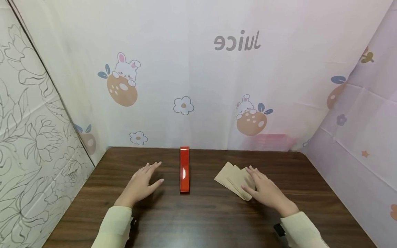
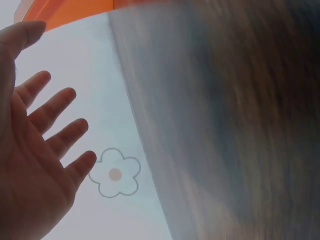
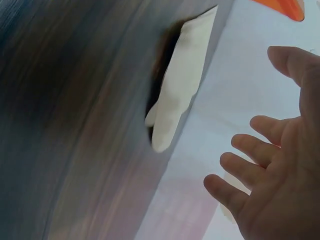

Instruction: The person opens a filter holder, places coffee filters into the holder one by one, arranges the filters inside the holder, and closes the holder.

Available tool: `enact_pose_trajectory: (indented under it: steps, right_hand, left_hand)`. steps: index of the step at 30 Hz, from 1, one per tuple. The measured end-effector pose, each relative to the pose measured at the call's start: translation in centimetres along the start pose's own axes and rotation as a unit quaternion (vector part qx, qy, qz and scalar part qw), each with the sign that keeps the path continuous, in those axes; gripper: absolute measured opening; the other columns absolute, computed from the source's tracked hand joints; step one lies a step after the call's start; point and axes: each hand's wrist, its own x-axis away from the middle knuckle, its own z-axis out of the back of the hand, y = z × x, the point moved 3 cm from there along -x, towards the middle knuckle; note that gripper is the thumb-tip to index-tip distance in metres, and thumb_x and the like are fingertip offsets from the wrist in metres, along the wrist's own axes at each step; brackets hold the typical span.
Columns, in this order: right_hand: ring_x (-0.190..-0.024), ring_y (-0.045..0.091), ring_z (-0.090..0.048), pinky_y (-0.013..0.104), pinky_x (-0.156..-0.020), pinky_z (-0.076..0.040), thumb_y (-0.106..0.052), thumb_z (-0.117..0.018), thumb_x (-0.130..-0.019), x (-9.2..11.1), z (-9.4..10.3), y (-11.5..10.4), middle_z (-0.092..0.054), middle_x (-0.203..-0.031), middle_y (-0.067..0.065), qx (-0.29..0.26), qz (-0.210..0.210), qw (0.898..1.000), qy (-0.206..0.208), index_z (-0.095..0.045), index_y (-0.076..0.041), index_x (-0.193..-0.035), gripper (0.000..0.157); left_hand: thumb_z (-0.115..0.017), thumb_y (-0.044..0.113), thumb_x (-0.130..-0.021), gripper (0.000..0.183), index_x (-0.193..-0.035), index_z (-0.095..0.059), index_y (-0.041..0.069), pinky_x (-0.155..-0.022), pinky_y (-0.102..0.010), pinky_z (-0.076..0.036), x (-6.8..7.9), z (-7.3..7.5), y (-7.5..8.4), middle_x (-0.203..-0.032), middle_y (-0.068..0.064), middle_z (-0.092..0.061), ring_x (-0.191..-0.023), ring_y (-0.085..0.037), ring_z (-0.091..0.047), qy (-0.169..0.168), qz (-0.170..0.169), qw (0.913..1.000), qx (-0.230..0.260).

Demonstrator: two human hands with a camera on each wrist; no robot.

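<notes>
Left grip: palm side in the left wrist view, fingers spread and slightly bent, the thumb standing apart, nothing held. Right grip: likewise spread, thumb apart from the fingers, nothing held; in the head view its fingertips overlap the papers, yet the right wrist view shows a gap between fingers and papers, so contact appears unlikely. The papers, brown and fanned in a loose stack, rest on the bench just inward of the right grip; the stack's long axis seems to slant from far left to near right. Beyond them, towards the middle, the red bar, glossy and dark-edged, stands between the two grips. Its long axis, in the head view, points straight away from the person, the far end overlapping the bench's back edge; its height cannot be judged. The governing relation: the bar lies to the right of the left grip, near its thumb but apart, and well to the left of the right grip, with the papers in the intervening space. The left grip is thus nearer the bar, the right nearer the papers. Behind the bench hangs a printed curtain
</notes>
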Motion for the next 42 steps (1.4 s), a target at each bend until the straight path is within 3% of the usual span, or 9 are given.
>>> enact_pose_trajectory:
  steps: [4, 8, 18, 23, 37, 42]
  right_hand:
    - [-0.141, 0.047, -0.033, 0.064, -0.108, -0.031, -0.038, -0.067, -0.097, -0.5, -0.6, -0.8, -0.037, -0.154, 0.024, -0.031, 0.010, 0.999, -0.005, -0.039, -0.002, -0.152, 0.072]
    - [-0.143, 0.044, -0.030, 0.062, -0.110, -0.030, -0.040, -0.066, -0.097, -1.2, -1.0, -1.7, -0.038, -0.154, 0.021, -0.043, 0.022, 0.999, -0.009, -0.036, -0.006, -0.154, 0.073]
    - [-0.144, 0.035, -0.033, 0.056, -0.111, -0.033, -0.034, -0.070, -0.096, -2.3, -1.5, -3.9, -0.042, -0.153, 0.019, -0.065, 0.064, 0.996, -0.005, -0.039, -0.001, -0.152, 0.072]
    - [-0.143, 0.037, -0.033, 0.054, -0.113, -0.030, -0.036, -0.069, -0.096, -2.9, -2.0, -4.9, -0.043, -0.151, 0.019, -0.075, 0.079, 0.994, -0.012, -0.038, 0.003, -0.151, 0.074]
    - [-0.138, 0.030, -0.042, 0.048, -0.110, -0.036, -0.041, -0.065, -0.098, -4.2, -3.5, -7.5, -0.045, -0.149, 0.017, -0.100, 0.083, 0.990, -0.055, -0.034, 0.001, -0.153, 0.076]
    - [-0.139, 0.031, -0.040, 0.048, -0.111, -0.035, -0.040, -0.065, -0.098, -4.8, -4.2, -8.3, -0.042, -0.152, 0.018, -0.116, 0.077, 0.988, -0.069, -0.034, 0.000, -0.154, 0.076]
  left_hand:
    - [-0.064, 0.034, -0.099, 0.059, -0.150, -0.046, 0.012, -0.103, -0.071, -0.031, -0.4, -0.1, 0.0, -0.146, -0.018, -0.050, -0.136, -0.047, -0.041, 0.002, -0.020, 0.9994, 0.029]
    - [-0.065, 0.028, -0.099, 0.054, -0.147, -0.049, 0.010, -0.105, -0.070, -0.030, -0.9, 0.1, 0.2, -0.146, -0.017, -0.051, -0.138, -0.044, -0.039, -0.008, -0.019, 0.9981, 0.058]
    - [-0.064, 0.023, -0.099, 0.050, -0.145, -0.051, 0.009, -0.109, -0.063, -0.031, -1.8, -0.4, 0.0, -0.145, -0.014, -0.052, -0.139, -0.043, -0.038, -0.023, -0.021, 0.9962, 0.081]
    - [-0.063, 0.023, -0.101, 0.049, -0.146, -0.050, 0.011, -0.109, -0.059, -0.034, -2.4, -0.6, -0.1, -0.146, -0.012, -0.052, -0.137, -0.038, -0.042, -0.031, -0.013, 0.9935, 0.109]
    - [-0.063, 0.022, -0.101, 0.048, -0.146, -0.051, 0.013, -0.108, -0.056, -0.037, -3.6, -0.9, 0.2, -0.146, -0.009, -0.052, -0.136, -0.033, -0.045, -0.040, 0.005, 0.9901, 0.135]
    - [-0.063, 0.019, -0.100, 0.046, -0.144, -0.052, 0.011, -0.107, -0.055, -0.039, -4.3, -1.0, 0.3, -0.144, -0.009, -0.053, -0.135, -0.031, -0.047, -0.040, -0.008, 0.9893, 0.140]
